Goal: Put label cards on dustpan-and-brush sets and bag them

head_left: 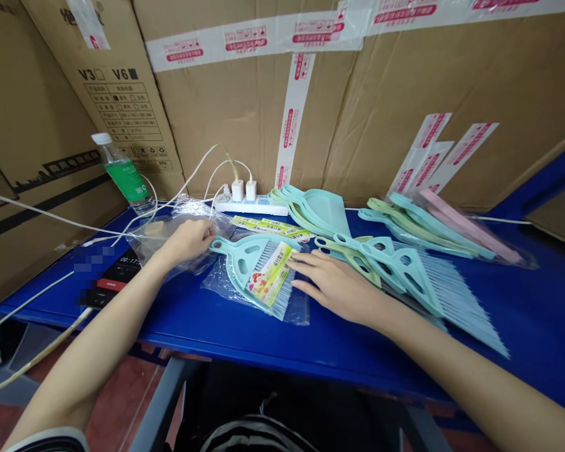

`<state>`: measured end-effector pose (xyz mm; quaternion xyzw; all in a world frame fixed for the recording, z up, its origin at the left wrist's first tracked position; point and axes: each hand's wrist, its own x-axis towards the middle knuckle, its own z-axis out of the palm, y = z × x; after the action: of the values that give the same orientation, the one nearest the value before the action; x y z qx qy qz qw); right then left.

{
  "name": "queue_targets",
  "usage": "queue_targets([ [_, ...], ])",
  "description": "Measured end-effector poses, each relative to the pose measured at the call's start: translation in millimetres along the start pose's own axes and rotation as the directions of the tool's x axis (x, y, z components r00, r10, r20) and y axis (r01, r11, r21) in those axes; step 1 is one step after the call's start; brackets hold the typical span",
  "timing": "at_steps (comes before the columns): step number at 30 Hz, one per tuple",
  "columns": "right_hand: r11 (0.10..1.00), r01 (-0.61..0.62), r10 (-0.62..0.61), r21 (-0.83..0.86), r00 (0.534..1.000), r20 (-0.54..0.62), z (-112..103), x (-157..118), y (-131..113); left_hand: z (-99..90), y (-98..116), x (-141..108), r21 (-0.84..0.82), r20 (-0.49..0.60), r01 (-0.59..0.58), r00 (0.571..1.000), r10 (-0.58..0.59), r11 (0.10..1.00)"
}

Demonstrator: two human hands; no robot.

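Note:
A light teal dustpan and brush set point(245, 260) lies on a clear plastic bag point(299, 309), with a yellow-green printed label point(273, 274) on top. My left hand point(191, 240) is at the handle end, its fingers curled together beside the handle; what they hold, if anything, is too small to make out. My right hand point(332, 280) has its fingers spread, the tips touching the label's right edge and the bristles. Right of it lie more brushes point(424, 282). Behind my hands are loose yellow labels point(263, 224).
Teal and green dustpans point(324, 210) and bagged sets point(452, 226) lie at the back. A power strip point(263, 205) with cables, a bottle point(127, 179), crumpled plastic point(169, 232) and a phone point(117, 276) stand or lie on the blue table point(245, 339). Cardboard boxes point(245, 113) rise behind.

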<state>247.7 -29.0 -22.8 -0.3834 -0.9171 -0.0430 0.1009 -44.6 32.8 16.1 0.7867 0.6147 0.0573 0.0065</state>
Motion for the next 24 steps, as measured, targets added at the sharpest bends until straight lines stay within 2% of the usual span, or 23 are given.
queue_targets([
  [3, 1.000, -0.018, 0.019, -0.014, 1.000, 0.025, 2, 2, -2, 0.6, 3, 1, 0.034, -0.012, -0.025, 1.000, 0.025, 0.999],
  [8, 0.994, -0.106, 0.098, 0.040, 0.981, 0.164, -7, 1, -2, 2.4, 3, 1, 0.074, -0.034, 0.008, 0.999, -0.006, 0.997],
  [12, 0.983, -0.146, 0.120, 0.113, 0.970, 0.213, -17, -6, 5, 2.8, -3, 1, 0.030, 0.010, 0.001, 1.000, -0.002, 1.000],
  [15, 0.989, -0.115, 0.092, 0.088, 0.968, 0.235, -22, -11, 8, 2.3, -4, 2, 0.041, 0.021, -0.026, 0.999, 0.025, 0.999],
  [19, 1.000, -0.007, 0.004, 0.013, 0.965, 0.263, -22, -16, 6, 1.4, -2, 2, 0.091, 0.017, 0.021, 1.000, -0.023, 0.996],
  [24, 0.985, 0.054, -0.029, -0.163, 0.988, 0.149, -13, -13, 1, -1.0, 0, 1, 0.172, 0.020, 0.106, 0.994, -0.111, 0.979],
])
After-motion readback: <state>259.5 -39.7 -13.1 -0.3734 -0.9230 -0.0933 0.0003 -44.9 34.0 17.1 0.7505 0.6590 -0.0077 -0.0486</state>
